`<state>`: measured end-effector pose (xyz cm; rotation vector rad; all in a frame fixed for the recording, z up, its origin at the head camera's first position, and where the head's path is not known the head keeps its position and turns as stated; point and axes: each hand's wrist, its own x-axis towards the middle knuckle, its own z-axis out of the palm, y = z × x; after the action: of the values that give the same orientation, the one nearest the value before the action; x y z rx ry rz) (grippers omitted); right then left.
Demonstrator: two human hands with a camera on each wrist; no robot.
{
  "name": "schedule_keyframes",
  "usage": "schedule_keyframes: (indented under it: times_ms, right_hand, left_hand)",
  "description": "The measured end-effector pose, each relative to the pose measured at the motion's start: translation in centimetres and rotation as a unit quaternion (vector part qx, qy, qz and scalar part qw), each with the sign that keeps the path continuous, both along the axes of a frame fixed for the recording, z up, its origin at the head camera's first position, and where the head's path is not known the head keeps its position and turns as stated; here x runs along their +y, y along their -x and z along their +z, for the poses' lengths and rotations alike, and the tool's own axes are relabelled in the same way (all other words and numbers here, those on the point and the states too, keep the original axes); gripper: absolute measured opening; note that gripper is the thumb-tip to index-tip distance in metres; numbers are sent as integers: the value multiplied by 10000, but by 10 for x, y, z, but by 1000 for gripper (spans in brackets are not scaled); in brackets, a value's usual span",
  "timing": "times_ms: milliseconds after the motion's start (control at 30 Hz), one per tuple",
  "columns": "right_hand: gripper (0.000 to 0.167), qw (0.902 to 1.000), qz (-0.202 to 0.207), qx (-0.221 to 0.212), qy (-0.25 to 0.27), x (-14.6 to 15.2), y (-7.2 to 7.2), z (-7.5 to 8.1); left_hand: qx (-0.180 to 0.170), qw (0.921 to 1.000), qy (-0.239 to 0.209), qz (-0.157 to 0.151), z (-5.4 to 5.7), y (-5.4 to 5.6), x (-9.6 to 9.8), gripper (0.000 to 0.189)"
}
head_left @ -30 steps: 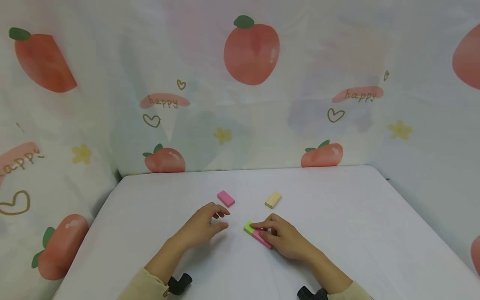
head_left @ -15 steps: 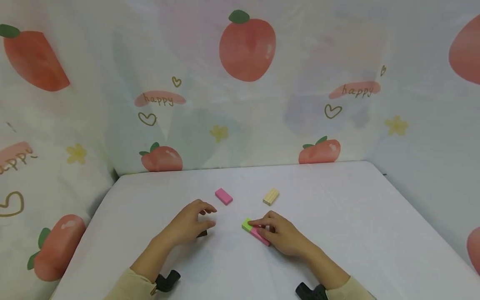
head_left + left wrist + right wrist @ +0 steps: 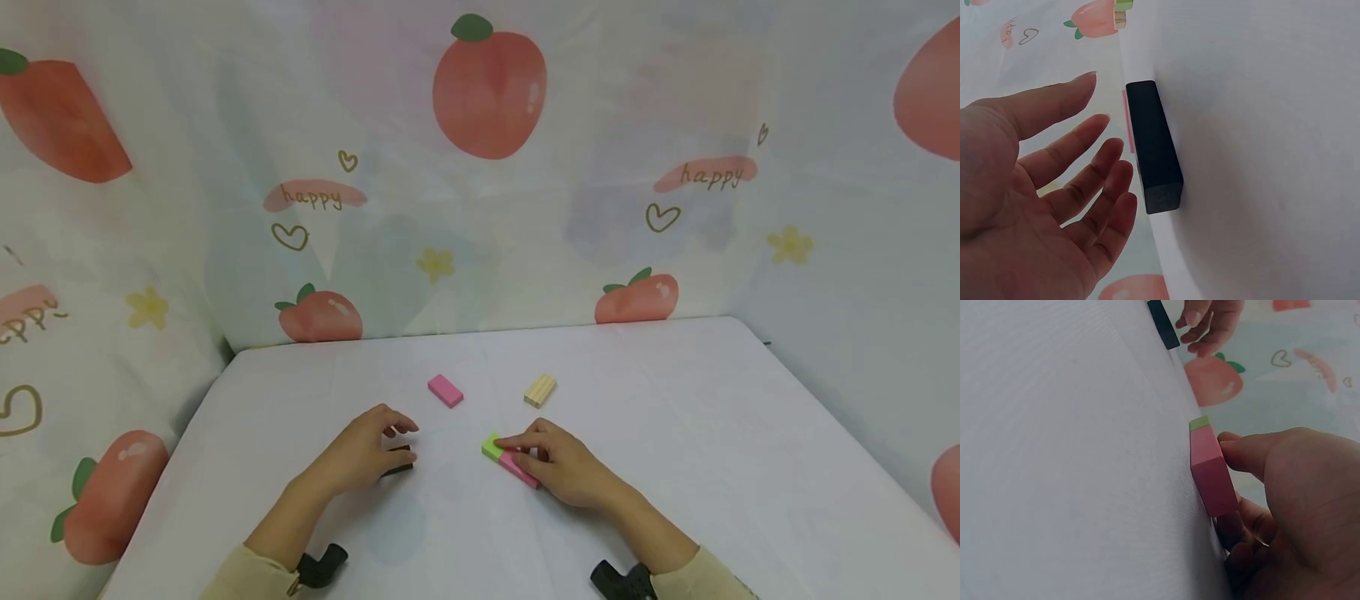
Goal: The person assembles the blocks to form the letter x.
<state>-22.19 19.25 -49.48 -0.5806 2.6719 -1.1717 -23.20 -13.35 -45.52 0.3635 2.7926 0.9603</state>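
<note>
My left hand (image 3: 360,450) hovers just behind a black block (image 3: 401,461), with fingers spread and loosely bent. In the left wrist view, the black block (image 3: 1157,147) lies apart from the fingertips. My right hand (image 3: 566,467) pinches a pink block (image 3: 517,469) on the table, thumb and fingers on different sides of it. A green block (image 3: 491,447) touches the pink block's far end, and my index fingertip reaches onto it. The right wrist view shows the pink block (image 3: 1213,469) with the thumb against it; the fingers are partly hidden.
Farther back on the white-covered table (image 3: 660,400) lie another pink block (image 3: 446,390) and a pale wood-coloured block (image 3: 540,390). A fruit-printed cloth (image 3: 487,217) stands behind and at the sides. Black wrist mounts (image 3: 322,567) sit below both hands.
My left hand has moved left, away from the joined blocks, and the black block has come into view beneath it. My right hand stays on the pink block. The head view shifted slightly.
</note>
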Motion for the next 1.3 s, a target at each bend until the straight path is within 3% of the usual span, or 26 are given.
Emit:
schedule_keyframes:
  times_ms: [700,1300]
  right_hand:
    - [30,9999,5,132,-92,1,4,1]
    - [30,10000,11,57,60,1,1,0]
  left_hand:
    - [-72,9998,181,107,-5,0,-12,29]
    - [-19,10000,86,18,-7,0,-15,24]
